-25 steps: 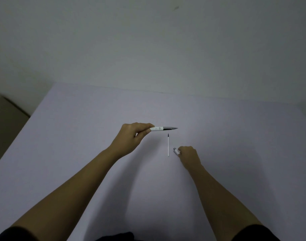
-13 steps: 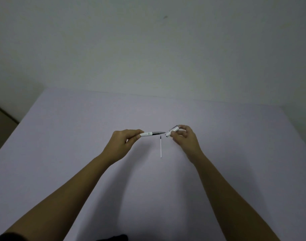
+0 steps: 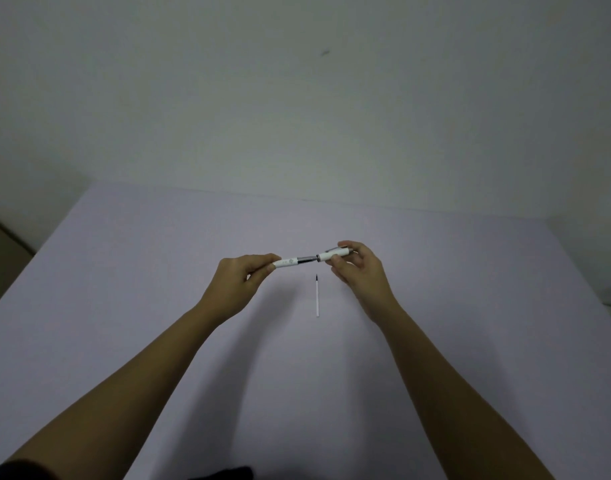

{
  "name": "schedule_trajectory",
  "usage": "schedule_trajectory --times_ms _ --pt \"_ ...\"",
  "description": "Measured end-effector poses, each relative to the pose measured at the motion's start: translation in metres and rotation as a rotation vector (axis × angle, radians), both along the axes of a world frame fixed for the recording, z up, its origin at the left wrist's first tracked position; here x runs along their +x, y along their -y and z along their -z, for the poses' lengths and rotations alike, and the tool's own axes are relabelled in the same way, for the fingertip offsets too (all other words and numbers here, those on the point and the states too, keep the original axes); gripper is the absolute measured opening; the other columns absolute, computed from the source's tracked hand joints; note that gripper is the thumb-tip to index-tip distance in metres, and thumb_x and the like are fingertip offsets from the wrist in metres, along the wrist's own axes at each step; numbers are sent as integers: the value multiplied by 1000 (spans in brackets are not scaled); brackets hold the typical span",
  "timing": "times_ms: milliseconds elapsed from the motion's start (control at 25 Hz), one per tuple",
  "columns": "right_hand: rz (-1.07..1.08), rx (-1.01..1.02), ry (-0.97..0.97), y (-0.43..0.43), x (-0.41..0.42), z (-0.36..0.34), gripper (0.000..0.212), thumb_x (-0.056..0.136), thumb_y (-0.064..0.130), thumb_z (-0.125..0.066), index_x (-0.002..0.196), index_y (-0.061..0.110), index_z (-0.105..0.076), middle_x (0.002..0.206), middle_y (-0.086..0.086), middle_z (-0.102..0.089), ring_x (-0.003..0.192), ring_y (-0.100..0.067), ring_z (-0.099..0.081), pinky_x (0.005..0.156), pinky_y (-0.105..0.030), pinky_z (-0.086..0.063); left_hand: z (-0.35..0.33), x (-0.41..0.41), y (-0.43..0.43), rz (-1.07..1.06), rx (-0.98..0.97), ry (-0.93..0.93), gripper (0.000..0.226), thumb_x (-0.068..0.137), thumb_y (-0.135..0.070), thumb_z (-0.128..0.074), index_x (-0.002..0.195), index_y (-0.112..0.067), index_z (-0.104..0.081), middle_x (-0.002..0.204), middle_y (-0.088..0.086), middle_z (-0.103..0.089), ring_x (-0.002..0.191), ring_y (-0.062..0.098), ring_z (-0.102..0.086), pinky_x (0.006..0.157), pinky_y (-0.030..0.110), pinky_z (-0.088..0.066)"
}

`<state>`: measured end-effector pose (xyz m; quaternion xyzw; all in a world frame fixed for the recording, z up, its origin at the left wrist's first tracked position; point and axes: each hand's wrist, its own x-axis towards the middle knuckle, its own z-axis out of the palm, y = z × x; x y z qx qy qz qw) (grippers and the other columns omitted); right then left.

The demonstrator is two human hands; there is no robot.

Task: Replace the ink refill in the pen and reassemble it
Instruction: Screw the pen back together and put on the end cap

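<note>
The left hand (image 3: 240,280) pinches the pen body (image 3: 290,262); the right hand (image 3: 357,268) grips the cap (image 3: 335,254), just meeting its grey tip. A loose refill (image 3: 317,295) lies on the worktop (image 3: 124,271) below, between both hands. If the two are misaligned, the cap may jam or slip.

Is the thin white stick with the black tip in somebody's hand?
No, the thin white refill with the black tip lies alone on the pale purple table, between the left hand and right hand.
</note>
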<state>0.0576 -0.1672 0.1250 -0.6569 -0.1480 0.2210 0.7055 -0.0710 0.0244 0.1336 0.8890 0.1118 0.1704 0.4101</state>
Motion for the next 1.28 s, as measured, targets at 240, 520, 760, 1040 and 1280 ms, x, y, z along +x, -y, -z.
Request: schedule_trajectory --times_ms 240,520,760,1040,1280 --pt "-24 -98 120 -8 -11 -4 13 85 9 -63 90 21 -62 88 7 -74 84 -14 -72 79 -23 -57 -1 5 6 16 13 29 20 90 -19 -58 105 -18 -71 81 3 -73 63 18 -56 57 13 -38" --pt "-42 -170 148 -12 -7 -3 14 87 11 -62 96 22 -61 90 3 -73 85 -15 -72 80 -25 -56 4 8 7 75 151 -20 21 91 -21 -57 108 -16 -69 73 7 -71 61 24 -56 56 31 -43" --pt "-71 -440 142 -22 10 23 54 90 26 -59 139 15 -40 111 1 -65 98 -11 -63 88 -23 -47 40 22 19 52 281 -214 21 91 -27 -55 89 -11 -69 66 6 -65 64 22 -52 58 30 -38" --pt "-173 -1006 344 -6 11 122 49 102 23 -26 146 2 -21 157 -14 -18 146 -24 -14 118 -33 -12 110 50 44 -225 41 -449 29 91 -19 -53 65 -5 -56 58 13 -53 57 29 -49 55 34 -36" --pt "-266 -1202 510 1 -2 170 54 100 28 -22 148 7 -6 160 -10 -2 147 -23 0 119 -40 -5 145 64 56 -254 3 -441 26 92 -16 -52 77 3 -61 74 20 -64 61 20 -47 57 29 -36"
